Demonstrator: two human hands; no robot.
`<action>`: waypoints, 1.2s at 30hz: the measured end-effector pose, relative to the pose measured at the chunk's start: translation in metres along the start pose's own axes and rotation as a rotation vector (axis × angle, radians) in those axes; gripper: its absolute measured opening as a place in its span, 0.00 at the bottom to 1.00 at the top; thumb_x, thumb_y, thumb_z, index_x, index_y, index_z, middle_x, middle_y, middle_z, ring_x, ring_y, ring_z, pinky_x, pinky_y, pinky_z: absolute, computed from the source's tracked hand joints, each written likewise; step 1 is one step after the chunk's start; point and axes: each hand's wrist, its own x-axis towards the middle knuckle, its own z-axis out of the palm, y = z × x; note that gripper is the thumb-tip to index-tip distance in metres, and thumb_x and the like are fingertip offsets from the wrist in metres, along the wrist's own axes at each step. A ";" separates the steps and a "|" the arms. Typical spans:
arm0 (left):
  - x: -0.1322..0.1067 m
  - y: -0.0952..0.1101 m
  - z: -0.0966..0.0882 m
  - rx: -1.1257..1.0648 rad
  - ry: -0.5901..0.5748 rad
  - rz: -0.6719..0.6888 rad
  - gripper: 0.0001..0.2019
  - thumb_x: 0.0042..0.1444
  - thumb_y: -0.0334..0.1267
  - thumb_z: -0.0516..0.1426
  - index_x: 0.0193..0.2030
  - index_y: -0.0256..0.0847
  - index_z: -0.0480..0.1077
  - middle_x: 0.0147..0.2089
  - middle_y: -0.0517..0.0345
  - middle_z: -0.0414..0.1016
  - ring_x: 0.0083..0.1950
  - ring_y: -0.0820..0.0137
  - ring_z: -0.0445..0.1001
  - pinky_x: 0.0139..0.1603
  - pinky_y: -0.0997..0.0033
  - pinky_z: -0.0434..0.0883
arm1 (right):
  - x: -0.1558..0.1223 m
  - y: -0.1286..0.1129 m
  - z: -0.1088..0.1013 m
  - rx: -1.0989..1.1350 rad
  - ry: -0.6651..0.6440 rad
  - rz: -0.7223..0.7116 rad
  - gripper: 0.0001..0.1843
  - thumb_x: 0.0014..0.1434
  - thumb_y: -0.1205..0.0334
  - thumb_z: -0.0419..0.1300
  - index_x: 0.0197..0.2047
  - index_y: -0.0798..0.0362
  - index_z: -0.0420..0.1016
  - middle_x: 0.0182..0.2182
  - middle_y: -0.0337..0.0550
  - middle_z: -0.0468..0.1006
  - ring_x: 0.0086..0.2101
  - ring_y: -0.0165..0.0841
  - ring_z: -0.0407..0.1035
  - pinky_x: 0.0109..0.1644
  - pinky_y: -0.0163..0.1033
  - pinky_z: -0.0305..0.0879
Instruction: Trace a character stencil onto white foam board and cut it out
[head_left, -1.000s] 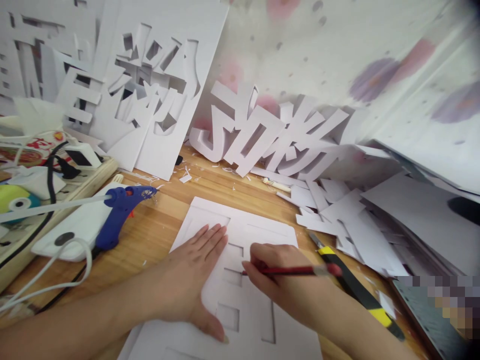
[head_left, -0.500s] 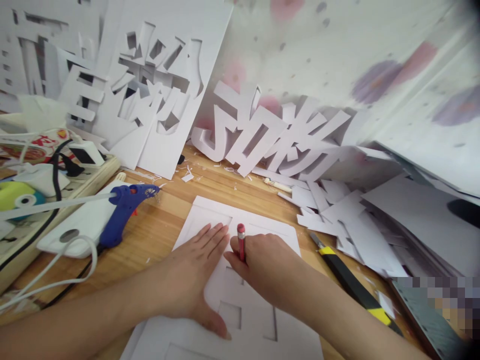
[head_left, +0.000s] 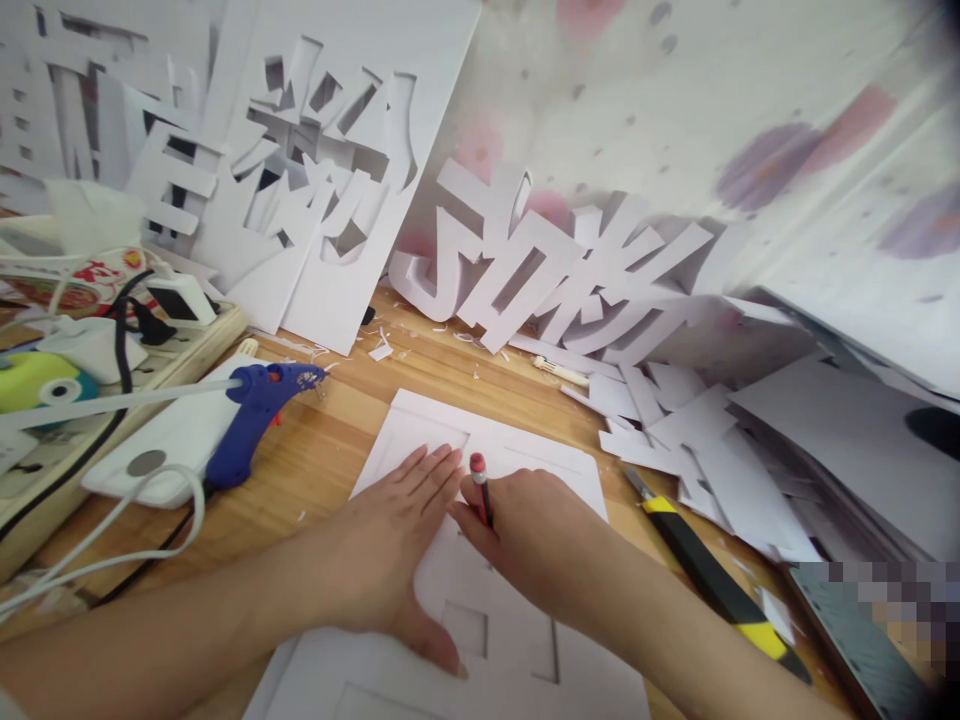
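Your right hand has its grip round a pencil; your left hand spreads flat on the white board, glue gun leftward, utility knife rightward.

The wooden table bears a flat white board at its near side. Right of that lie a black-and-yellow knife and piled white offcuts; left, a power strip. Small scraps litter the wood farther back.
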 end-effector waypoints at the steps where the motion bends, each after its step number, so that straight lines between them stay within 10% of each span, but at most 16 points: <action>1: 0.000 -0.001 0.001 0.004 0.006 0.006 0.59 0.35 0.69 0.54 0.66 0.27 0.39 0.67 0.39 0.27 0.67 0.54 0.29 0.66 0.54 0.38 | -0.002 -0.001 -0.001 0.023 -0.015 0.006 0.16 0.61 0.60 0.48 0.23 0.52 0.66 0.13 0.33 0.57 0.14 0.26 0.50 0.20 0.35 0.38; 36: 0.001 -0.010 0.013 0.022 0.081 0.069 0.60 0.35 0.70 0.53 0.66 0.26 0.39 0.67 0.39 0.27 0.67 0.53 0.29 0.66 0.53 0.37 | -0.008 0.020 0.000 0.586 -0.150 0.114 0.16 0.60 0.57 0.48 0.21 0.52 0.58 0.16 0.33 0.66 0.17 0.24 0.58 0.22 0.31 0.49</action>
